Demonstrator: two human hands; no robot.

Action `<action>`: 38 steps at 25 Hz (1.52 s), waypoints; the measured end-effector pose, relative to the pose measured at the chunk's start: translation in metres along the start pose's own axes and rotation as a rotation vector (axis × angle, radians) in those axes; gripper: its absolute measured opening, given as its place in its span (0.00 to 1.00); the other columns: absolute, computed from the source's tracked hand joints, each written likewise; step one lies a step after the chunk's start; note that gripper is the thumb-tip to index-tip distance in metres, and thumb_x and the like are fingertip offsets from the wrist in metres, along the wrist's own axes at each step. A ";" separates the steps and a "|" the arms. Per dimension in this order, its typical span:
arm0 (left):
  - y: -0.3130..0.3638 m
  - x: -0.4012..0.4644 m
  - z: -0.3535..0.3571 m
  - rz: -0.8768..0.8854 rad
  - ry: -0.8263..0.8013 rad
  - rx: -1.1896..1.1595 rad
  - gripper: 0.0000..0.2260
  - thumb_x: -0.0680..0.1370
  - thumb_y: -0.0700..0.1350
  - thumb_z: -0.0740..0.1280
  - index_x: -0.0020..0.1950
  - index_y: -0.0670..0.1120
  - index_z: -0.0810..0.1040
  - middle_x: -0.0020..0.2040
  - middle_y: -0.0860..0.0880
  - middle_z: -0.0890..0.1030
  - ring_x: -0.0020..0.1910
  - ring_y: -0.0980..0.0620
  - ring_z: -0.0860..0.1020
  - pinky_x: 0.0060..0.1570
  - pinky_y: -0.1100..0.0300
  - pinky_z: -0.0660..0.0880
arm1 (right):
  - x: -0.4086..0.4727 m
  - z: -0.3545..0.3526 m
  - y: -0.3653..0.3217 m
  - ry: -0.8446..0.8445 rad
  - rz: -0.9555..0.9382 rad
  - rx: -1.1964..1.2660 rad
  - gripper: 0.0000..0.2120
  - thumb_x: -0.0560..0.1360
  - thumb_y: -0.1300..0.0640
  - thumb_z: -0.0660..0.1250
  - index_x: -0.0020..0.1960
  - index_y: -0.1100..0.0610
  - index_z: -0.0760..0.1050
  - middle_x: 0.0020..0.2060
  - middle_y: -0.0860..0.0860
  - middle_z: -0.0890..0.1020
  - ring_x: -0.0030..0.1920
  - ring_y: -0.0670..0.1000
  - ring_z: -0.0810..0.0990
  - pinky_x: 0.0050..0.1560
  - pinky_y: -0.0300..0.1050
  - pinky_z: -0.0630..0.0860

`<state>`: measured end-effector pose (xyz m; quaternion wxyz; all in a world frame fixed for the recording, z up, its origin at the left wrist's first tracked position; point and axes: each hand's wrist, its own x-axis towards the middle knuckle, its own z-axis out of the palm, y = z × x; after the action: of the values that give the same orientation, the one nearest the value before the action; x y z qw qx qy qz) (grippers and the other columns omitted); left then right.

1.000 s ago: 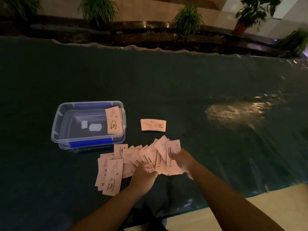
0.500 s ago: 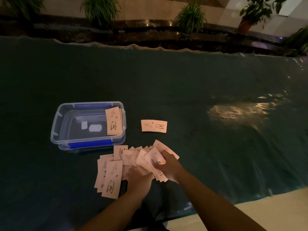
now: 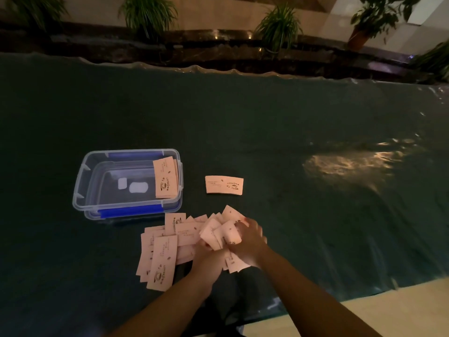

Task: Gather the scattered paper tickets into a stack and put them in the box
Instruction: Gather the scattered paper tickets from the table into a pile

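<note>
Several pale paper tickets (image 3: 160,259) lie overlapping on the dark green table cover, just in front of a clear plastic box (image 3: 82,188) with blue clips. My right hand (image 3: 250,242) and my left hand (image 3: 206,261) press together on a bunch of tickets (image 3: 218,233) at the right end of the pile. A small stack of tickets (image 3: 166,178) leans against the box's right inner wall. One single ticket (image 3: 224,185) lies flat to the right of the box, apart from the pile.
The table's near edge (image 3: 315,300) runs just behind my forearms, with light floor beyond. Potted plants (image 3: 279,25) and a dark ledge line the far side. A lamp reflection (image 3: 347,164) shines on the cover at right.
My right hand has swept the right-hand tickets leftward into my left hand. The fanned tickets there are now bunched between both hands. The box and the lone ticket have not moved.
</note>
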<state>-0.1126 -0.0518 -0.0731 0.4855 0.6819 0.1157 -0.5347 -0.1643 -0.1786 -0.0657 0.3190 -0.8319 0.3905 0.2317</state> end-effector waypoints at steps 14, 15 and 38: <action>0.017 -0.025 0.011 0.031 -0.101 0.041 0.35 0.76 0.34 0.70 0.79 0.54 0.63 0.64 0.49 0.78 0.59 0.49 0.78 0.60 0.48 0.78 | -0.007 0.001 0.024 -0.070 0.109 0.433 0.20 0.75 0.54 0.75 0.65 0.52 0.74 0.55 0.48 0.84 0.48 0.46 0.81 0.41 0.41 0.77; 0.016 -0.027 0.010 0.024 -0.130 0.046 0.34 0.76 0.34 0.70 0.78 0.54 0.64 0.65 0.49 0.78 0.61 0.49 0.77 0.64 0.46 0.76 | -0.009 0.002 0.025 -0.081 0.109 0.445 0.17 0.76 0.55 0.75 0.62 0.51 0.76 0.54 0.49 0.85 0.48 0.46 0.82 0.41 0.42 0.78; 0.009 -0.069 -0.067 0.134 0.044 0.199 0.16 0.82 0.38 0.66 0.70 0.46 0.73 0.65 0.47 0.79 0.63 0.48 0.77 0.50 0.62 0.72 | 0.000 0.014 -0.058 -0.098 -0.156 0.003 0.34 0.77 0.48 0.74 0.79 0.52 0.67 0.76 0.53 0.71 0.76 0.58 0.69 0.71 0.57 0.70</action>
<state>-0.0930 0.0209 -0.0125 0.4473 0.7447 0.0269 -0.4947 -0.1197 -0.1395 -0.0552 0.3559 -0.8469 0.3089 0.2461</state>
